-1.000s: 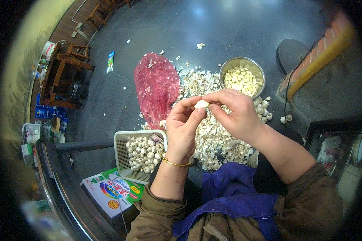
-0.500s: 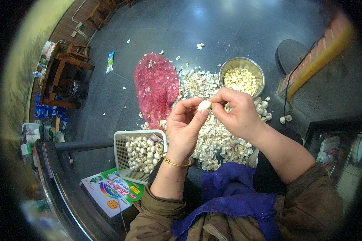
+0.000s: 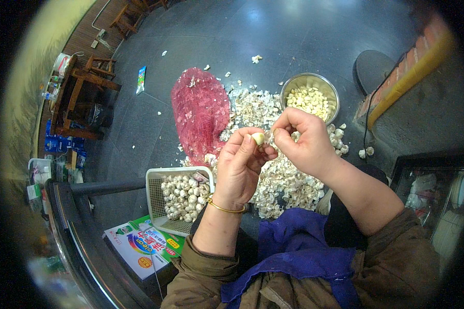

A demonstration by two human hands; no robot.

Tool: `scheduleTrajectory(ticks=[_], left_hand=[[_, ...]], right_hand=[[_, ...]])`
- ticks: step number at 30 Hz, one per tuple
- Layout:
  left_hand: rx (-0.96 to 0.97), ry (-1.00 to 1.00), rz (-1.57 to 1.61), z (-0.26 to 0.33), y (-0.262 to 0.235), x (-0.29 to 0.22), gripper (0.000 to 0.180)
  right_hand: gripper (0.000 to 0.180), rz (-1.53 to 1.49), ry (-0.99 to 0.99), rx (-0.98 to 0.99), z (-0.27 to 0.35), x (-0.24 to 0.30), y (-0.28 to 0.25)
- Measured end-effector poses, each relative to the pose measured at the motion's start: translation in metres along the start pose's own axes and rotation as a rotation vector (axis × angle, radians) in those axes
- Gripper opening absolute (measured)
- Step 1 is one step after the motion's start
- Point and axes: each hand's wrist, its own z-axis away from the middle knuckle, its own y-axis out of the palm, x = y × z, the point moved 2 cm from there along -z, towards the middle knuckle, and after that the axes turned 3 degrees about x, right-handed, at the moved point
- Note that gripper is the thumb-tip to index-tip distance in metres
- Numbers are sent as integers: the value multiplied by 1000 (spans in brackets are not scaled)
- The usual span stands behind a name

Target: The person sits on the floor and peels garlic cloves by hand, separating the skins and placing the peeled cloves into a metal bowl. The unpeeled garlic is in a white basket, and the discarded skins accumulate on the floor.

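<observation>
Since a moment ago almost nothing moved: left hand [image 3: 241,170] still pinches the garlic clove [image 3: 258,138] at frame centre, right hand [image 3: 304,144] picks its skin, above the peel heap [image 3: 273,175], so scraps fall there, near the steel bowl [image 3: 322,83].

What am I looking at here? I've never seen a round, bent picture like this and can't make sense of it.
The picture comes from a wide fisheye camera worn on a person's head, looking down, so straight edges bend near the rim. The two bare hands are the person's own. The left hand holds a garlic clove, and the right hand pinches at it. On the dark floor lie a pile of garlic skins, a red mesh bag, a metal bowl of peeled cloves and a white basket of unpeeled garlic.
</observation>
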Motion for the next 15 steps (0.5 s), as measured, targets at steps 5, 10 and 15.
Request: scheduleTrajectory(ticks=[5, 10, 15], left_hand=[[12, -88, 218, -3, -1, 2, 23], [-69, -151, 218, 0, 0, -1, 26], [-110, -153, 143, 3, -1, -2, 26]], right_hand=[[5, 47, -60, 20, 0, 0, 3], [5, 101, -104, 48, 1, -1, 4], [3, 155, -141, 21, 0, 0, 3]])
